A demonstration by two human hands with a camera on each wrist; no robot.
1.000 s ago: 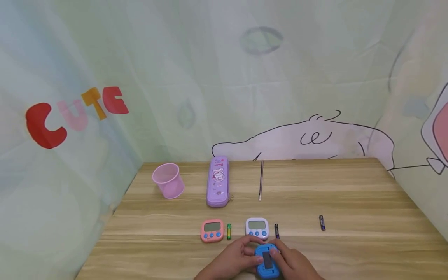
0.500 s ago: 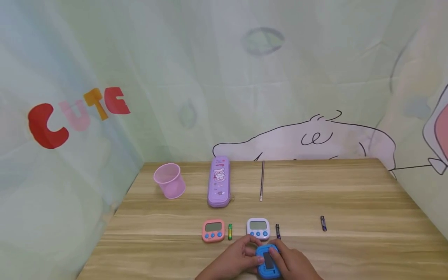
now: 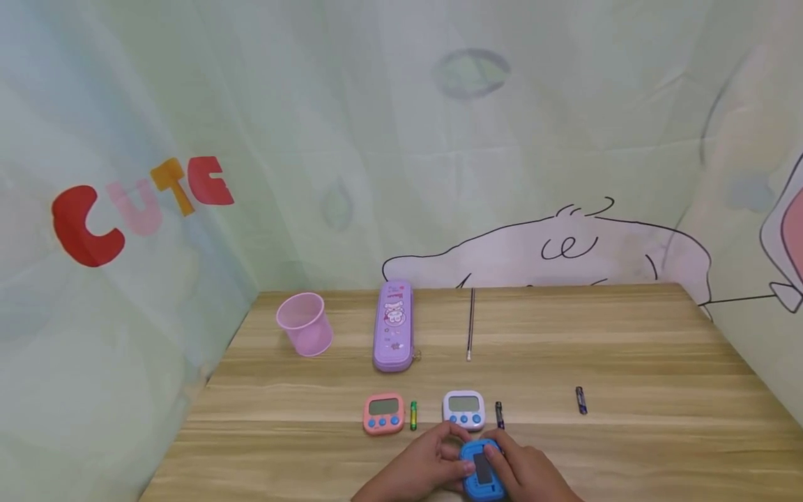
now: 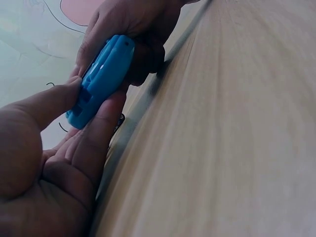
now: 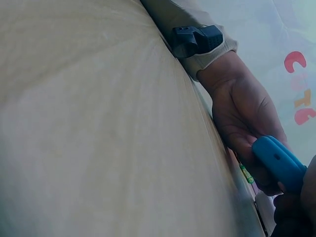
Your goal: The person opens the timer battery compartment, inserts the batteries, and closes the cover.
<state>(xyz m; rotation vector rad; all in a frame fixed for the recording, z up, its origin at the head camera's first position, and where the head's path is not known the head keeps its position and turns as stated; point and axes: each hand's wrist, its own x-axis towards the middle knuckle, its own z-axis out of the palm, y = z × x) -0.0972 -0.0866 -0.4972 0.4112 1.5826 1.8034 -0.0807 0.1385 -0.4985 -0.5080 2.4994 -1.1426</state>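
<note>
Both hands hold a blue digital timer (image 3: 483,477) near the front of the table, its back with a dark grey rectangle facing up. My left hand (image 3: 422,461) grips its left side, thumb on the back face and fingers beneath. On the other side my right hand (image 3: 530,468) holds it with the thumb pressed on the back near the upper edge. In the left wrist view the blue timer (image 4: 101,81) is seen edge-on, pinched between thumb and fingers. Just beyond the hands lie a white timer (image 3: 463,410) and a dark battery (image 3: 500,415).
A pink timer (image 3: 384,414) and a green battery (image 3: 413,415) lie to the left. Another dark battery (image 3: 581,400) is on the right. Farther back are a pink cup (image 3: 307,326), a purple pencil case (image 3: 393,326) and a pencil (image 3: 470,325). A printed curtain hangs behind the table (image 3: 659,362).
The head view has shifted very slightly, so everything sits a few pixels farther right. Both hands keep the same hold on the blue timer.
</note>
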